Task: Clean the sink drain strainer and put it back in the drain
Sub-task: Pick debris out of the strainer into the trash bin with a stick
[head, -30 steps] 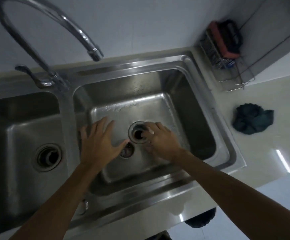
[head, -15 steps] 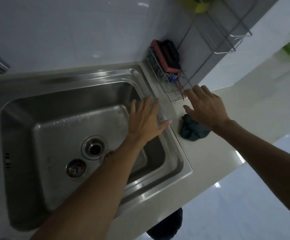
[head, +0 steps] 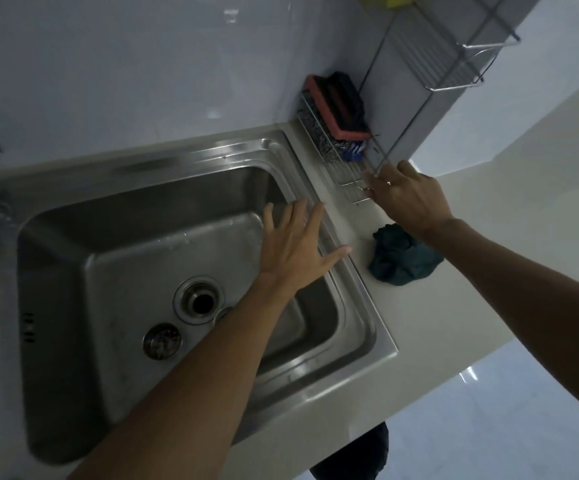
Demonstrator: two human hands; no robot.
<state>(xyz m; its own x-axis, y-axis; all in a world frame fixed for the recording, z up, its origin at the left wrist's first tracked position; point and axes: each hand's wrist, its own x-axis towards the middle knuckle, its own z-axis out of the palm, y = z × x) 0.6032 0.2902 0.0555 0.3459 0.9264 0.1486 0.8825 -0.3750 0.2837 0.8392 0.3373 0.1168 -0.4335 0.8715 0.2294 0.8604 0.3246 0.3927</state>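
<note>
Nearest, the strainer [head: 162, 341] lies on the sink [head: 56, 358] floor, out of the drain [head: 201, 303] and just beside it to the front left. It is a small round metal cup with a shiny rim, and its inside looks dark and speckled with bits of debris. The drain is an open dark hole inside a steel ring. Another small round piece shows at the ring's right edge, mostly hidden under the left forearm.

The left grip [head: 295, 251] hovers over the basin's right side, released, with fingers straight and spread and the thumb reaching over the rim. To its right, a crumpled dark green cloth [head: 402, 261] sits on the pale surface [head: 419, 323].

Further back, the right grip [head: 409, 199] is at the front end of a wire rack [head: 336, 168], its fingertips on the wires; whether it clasps them cannot be told. A red-and-black sponge [head: 340, 105] stands in the rack's far end against the wall.
</note>
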